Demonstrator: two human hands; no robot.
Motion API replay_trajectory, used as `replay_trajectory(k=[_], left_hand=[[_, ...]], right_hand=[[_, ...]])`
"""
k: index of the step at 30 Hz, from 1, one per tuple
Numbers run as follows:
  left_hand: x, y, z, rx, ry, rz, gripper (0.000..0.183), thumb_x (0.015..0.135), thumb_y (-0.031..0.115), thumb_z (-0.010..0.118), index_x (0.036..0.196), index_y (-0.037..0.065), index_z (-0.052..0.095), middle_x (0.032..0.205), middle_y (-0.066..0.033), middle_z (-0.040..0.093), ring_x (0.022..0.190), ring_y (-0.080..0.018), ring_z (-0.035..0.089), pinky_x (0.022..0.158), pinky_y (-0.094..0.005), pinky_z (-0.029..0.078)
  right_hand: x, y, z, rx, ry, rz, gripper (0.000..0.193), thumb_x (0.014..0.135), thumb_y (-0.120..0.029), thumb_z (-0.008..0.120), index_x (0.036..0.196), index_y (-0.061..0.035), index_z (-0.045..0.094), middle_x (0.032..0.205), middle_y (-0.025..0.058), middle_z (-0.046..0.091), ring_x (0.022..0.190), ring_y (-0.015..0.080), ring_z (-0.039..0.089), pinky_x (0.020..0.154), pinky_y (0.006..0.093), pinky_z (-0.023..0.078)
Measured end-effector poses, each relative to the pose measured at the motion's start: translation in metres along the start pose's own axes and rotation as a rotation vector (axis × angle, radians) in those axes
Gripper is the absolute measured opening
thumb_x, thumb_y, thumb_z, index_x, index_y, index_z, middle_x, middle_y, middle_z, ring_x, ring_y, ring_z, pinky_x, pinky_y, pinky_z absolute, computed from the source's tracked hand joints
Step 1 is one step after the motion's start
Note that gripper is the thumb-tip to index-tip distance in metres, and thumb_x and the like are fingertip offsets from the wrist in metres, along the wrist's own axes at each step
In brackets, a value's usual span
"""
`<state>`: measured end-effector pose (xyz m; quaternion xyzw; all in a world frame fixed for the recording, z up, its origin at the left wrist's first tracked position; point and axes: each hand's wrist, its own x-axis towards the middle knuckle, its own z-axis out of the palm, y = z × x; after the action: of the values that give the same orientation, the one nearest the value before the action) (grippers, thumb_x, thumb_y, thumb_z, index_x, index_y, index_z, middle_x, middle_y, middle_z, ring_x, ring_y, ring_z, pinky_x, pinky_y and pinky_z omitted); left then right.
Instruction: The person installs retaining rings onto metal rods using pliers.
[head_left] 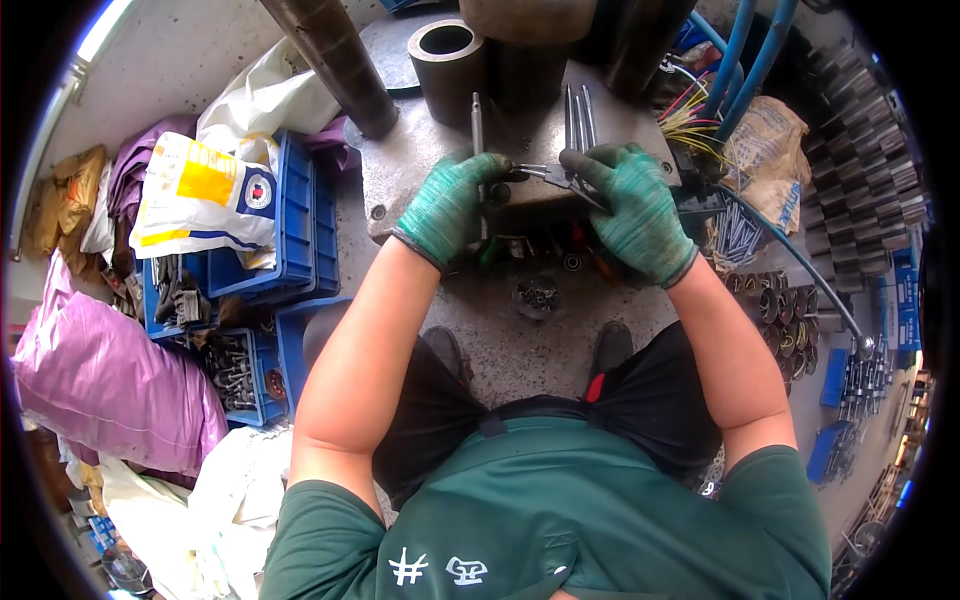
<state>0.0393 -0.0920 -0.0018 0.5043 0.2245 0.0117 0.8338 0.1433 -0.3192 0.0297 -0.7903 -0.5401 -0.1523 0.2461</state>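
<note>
My left hand (447,205), in a green knitted glove, is closed around a slim metal rod (477,125) held upright in the picture. In my right hand (640,210), gloved the same way, is a pair of pliers (553,176). Their narrow jaws point left, toward the fingers of my left hand and the rod. Whether the tips touch a small part there is hidden by the glove. Several similar metal rods (580,115) lie side by side just beyond my right hand, on the steel press table (420,150).
A thick steel cylinder (446,60) stands at the table's back, beside the heavy press columns (335,65). Blue crates (317,215) with bags and metal parts are at left. At right are loose wires (700,125), a heap of bolts (737,235) and stacked metal rings (860,170).
</note>
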Motion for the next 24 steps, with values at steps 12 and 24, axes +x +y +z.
replay_trajectory(k=[12,24], left_hand=[[-0.009,0.006,0.006,0.184,-0.03,0.119,0.02,0.097,0.014,0.063,0.113,0.002,0.066,0.091,-0.0072,0.068,0.075,-0.0123,0.062,0.061,-0.026,0.052],[-0.012,-0.006,0.002,0.863,0.141,0.455,0.029,0.101,0.016,0.06,0.122,-0.001,0.07,0.101,-0.0121,0.071,0.096,-0.0196,0.067,0.086,-0.0331,0.055]], right_hand=[[-0.001,0.001,0.0,0.09,-0.051,0.101,0.05,0.08,0.0,0.07,0.129,-0.011,0.073,0.106,0.0144,0.072,0.095,0.0359,0.068,0.085,0.0447,0.056],[-0.004,0.018,-0.018,0.518,-0.154,0.486,0.053,0.087,-0.011,0.068,0.14,-0.0018,0.065,0.12,0.0227,0.075,0.11,0.0264,0.073,0.099,0.036,0.055]])
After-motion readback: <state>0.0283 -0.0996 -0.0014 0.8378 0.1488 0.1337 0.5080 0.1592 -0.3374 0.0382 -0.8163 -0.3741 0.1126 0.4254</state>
